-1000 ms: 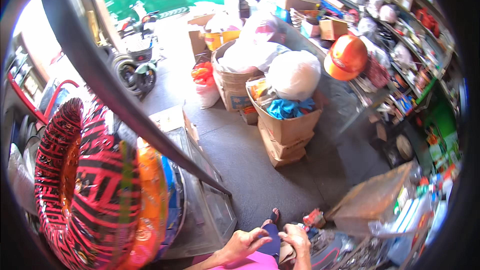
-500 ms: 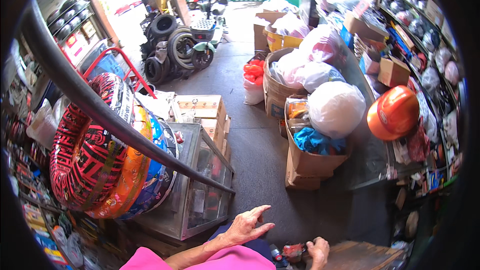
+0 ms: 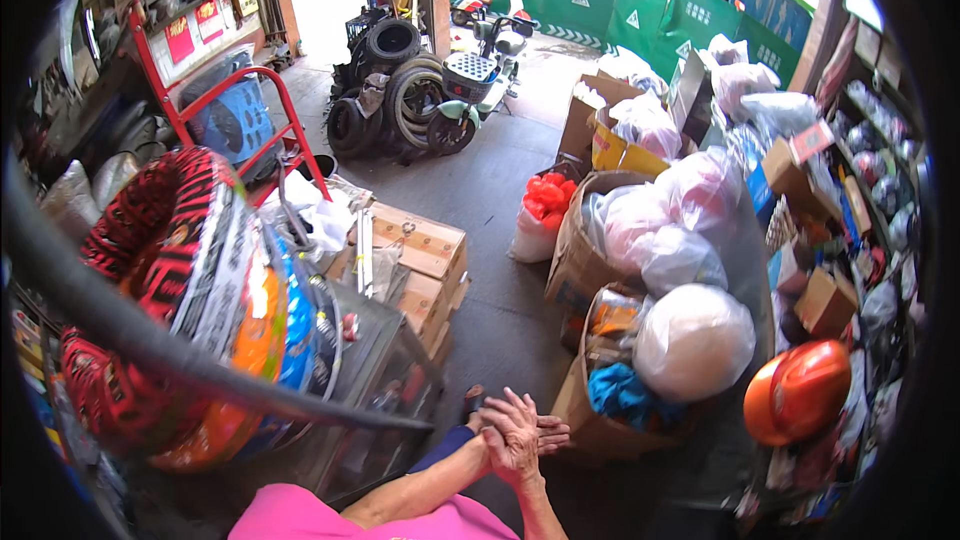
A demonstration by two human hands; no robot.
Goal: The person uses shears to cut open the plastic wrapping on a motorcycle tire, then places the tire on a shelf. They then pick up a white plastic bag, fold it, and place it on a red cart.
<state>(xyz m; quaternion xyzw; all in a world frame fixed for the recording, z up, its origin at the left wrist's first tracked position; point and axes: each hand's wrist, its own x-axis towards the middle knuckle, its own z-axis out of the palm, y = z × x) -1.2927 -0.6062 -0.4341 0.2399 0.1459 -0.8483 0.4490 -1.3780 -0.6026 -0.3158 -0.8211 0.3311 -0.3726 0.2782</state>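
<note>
My two hands meet low in the middle, in front of my body. The right hand (image 3: 513, 437) lies across the left with its fingers apart and holds nothing that I can see. Beneath it, the left hand (image 3: 553, 433) is partly hidden; its fingertips stick out straight to the right. Just beyond the hands, a small dark upright thing with a brownish top (image 3: 473, 399) shows, its kind unclear. To the left of them stands a glass-sided metal case (image 3: 385, 390), blurred.
A thick dark bar (image 3: 230, 380) crosses the left side before wrapped tyres (image 3: 150, 340). Stacked cartons (image 3: 430, 240) stand beyond the case. To the right are open boxes with bagged goods (image 3: 695, 340) and an orange helmet (image 3: 797, 393). Farther off are loose tyres (image 3: 393, 40) and a scooter (image 3: 480, 75).
My right hand has left a red thing at the lower edge and come up onto my left hand. The view has shifted, so the scooter and green fence show more fully.
</note>
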